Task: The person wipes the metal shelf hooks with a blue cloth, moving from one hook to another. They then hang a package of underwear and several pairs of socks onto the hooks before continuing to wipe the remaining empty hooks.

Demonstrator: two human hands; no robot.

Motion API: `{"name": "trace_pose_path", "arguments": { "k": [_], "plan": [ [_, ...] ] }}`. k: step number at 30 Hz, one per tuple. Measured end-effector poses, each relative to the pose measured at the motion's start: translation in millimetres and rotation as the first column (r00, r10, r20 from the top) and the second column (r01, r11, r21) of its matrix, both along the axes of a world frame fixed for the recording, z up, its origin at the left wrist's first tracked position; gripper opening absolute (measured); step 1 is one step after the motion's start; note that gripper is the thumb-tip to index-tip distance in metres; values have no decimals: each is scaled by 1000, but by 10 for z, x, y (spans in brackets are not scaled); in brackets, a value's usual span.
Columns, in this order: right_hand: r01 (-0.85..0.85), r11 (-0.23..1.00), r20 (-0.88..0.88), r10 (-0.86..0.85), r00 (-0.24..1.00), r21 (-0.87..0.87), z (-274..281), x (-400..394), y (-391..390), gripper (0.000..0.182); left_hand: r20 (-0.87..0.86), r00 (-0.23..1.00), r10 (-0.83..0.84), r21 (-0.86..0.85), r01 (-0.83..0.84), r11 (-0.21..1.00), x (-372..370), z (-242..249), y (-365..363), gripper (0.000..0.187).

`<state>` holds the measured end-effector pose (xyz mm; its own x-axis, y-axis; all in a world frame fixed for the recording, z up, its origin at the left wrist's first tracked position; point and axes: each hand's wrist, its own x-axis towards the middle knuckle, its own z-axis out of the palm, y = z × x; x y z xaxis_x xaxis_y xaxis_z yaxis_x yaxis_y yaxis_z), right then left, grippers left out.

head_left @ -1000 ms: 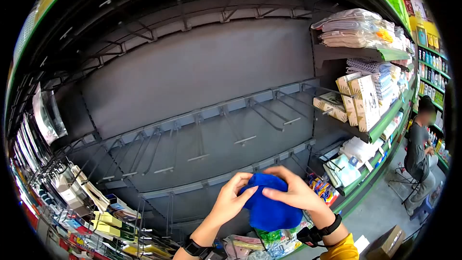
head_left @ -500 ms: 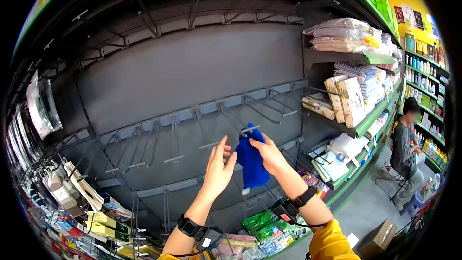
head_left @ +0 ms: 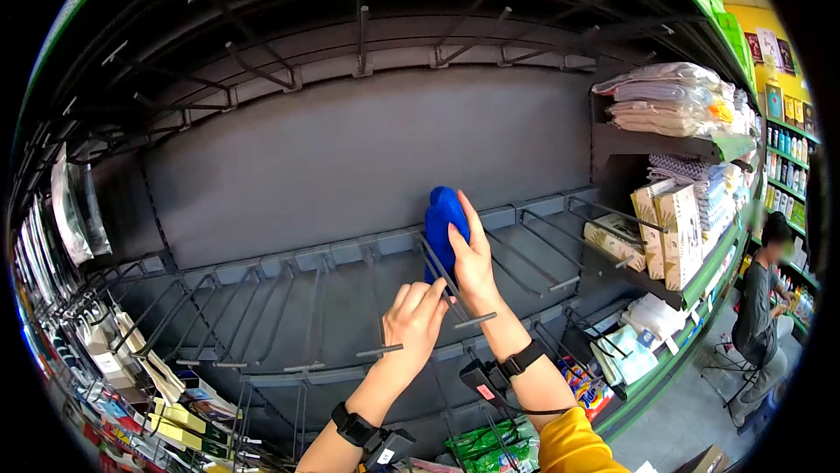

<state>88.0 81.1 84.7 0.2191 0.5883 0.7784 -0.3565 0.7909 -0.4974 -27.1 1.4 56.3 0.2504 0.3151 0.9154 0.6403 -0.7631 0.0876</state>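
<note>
Sensibly, the right hand is clasping the side of the blue cloth, probably soft and light. Whether the left hand is gripping, I cannot tell.

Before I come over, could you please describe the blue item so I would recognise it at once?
Find the big grey back panel, then the hook rail along its lower edge. Slightly right of that rail's middle is the blue item, taller than wide. Its solid bright blue sets it apart from the grey hooks.
</note>
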Motion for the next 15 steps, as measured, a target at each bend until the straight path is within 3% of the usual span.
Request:
{"name": "trace_pose_path", "arguments": {
  "k": [1, 2, 3, 5, 7, 11, 15],
  "plan": [
    [-7, 1000, 3, 7, 1000, 3, 31, 20, 70, 47, 3, 1000, 7, 3, -7, 1000, -9, 10, -9, 31],
    [87, 996, 213, -89, 973, 19, 71, 64, 131, 45, -18, 1000, 2, -1, -2, 1000, -22, 35, -22, 31],
    [177, 983, 413, -184, 892, 56, 128, 78, 156, 44, -36, 999, -3, -7, 3, 1000, -25, 45, -19, 31],
    [355, 931, 608, -330, 722, 83, 184, 50, 143, 35, -36, 999, -6, -5, 6, 1000, -30, 36, 2, 31],
    [407, 913, 726, -291, 623, 17, 351, 68, 59, 33, -33, 999, -28, -5, 28, 1000, -30, 44, -5, 32],
    [428, 902, 802, -291, 523, 48, 470, 54, 42, 35, -41, 999, -19, 4, 20, 1000, -36, 44, 2, 34],
    [465, 880, 775, -359, 520, 96, 422, 29, 73, 33, -54, 998, -15, 28, 16, 999, -41, 55, 9, 34]
  ]
}}
